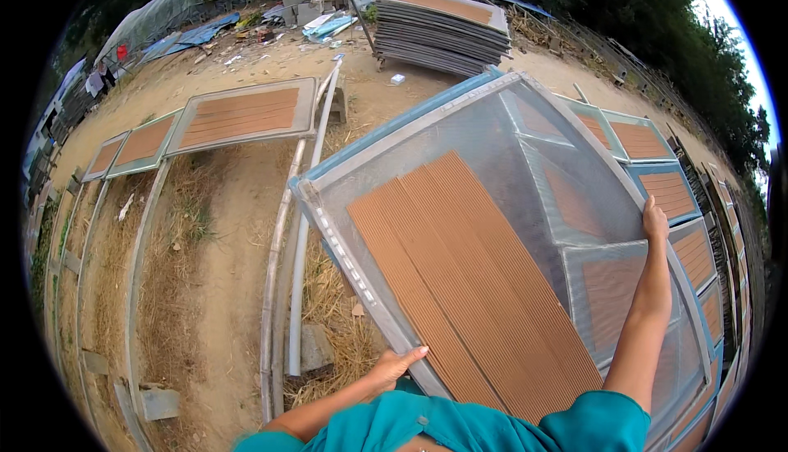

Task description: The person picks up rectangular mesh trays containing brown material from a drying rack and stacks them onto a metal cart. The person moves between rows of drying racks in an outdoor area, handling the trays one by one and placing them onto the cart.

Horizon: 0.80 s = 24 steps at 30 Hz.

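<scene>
A large rectangular mesh screen [480, 128] with a pale frame is held tilted in front of me. On its mesh lie brown, finely ridged panels [476, 288] side by side, with thin seams between them. My left hand [398, 366] grips the near left edge of the frame, its thumb on top beside the brown panels. Farther out, my right hand [655, 222] is wrapped round the right edge with the arm stretched. Under both hands the fingers are partly hidden by the frame. Other screens show through the mesh.
More loaded screens [238, 115] rest on long rails [279, 279] to the left. Another row of screens [666, 193] runs along the right. A tall stack of screens [443, 29] stands at the back. Concrete blocks [316, 349] and dry straw lie near the rails.
</scene>
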Available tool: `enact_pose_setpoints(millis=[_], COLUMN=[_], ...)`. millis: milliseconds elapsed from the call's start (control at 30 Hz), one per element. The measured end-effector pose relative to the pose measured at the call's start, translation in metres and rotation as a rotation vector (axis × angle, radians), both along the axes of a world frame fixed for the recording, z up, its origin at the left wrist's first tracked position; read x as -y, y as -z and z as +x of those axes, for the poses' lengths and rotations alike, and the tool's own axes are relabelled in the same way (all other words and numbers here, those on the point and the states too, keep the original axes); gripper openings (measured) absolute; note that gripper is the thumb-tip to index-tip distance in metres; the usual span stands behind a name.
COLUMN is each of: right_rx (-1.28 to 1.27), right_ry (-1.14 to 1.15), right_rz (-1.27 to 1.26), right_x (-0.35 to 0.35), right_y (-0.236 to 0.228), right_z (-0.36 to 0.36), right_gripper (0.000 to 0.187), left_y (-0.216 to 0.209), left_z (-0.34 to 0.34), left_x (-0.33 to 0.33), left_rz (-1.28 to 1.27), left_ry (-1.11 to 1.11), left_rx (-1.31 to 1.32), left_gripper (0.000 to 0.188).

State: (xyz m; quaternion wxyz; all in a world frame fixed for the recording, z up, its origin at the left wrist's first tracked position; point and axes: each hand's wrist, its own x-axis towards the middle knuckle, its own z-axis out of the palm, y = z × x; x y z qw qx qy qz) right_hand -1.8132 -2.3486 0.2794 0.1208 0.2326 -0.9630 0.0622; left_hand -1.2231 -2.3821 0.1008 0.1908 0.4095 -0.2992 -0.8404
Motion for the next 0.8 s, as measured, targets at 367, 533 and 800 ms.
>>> enact_pose_setpoints(millis=[367, 533, 800], right_rx=[0.038, 0.02, -0.026], right_ry=[-0.021, -0.056, -0.042], right_rz=[-0.001, -0.002, -0.096], right_x=[0.371, 0.543, 0.837], right_y=[-0.026, -0.02, -0.031], right_z=[-0.147, -0.186, -0.266], right_gripper=[0.064, 0.063, 0.064], left_y=[-0.016, -0.011, 0.005], left_z=[-0.165, -0.211, -0.294], left_x=[0.333, 0.474, 0.775], left_rz=[0.088, 0.166, 0.186], left_ry=[-0.044, -0.059, -0.115], left_rx=[0.103, 0.005, 0.022], left_gripper=[0.064, 0.069, 0.08])
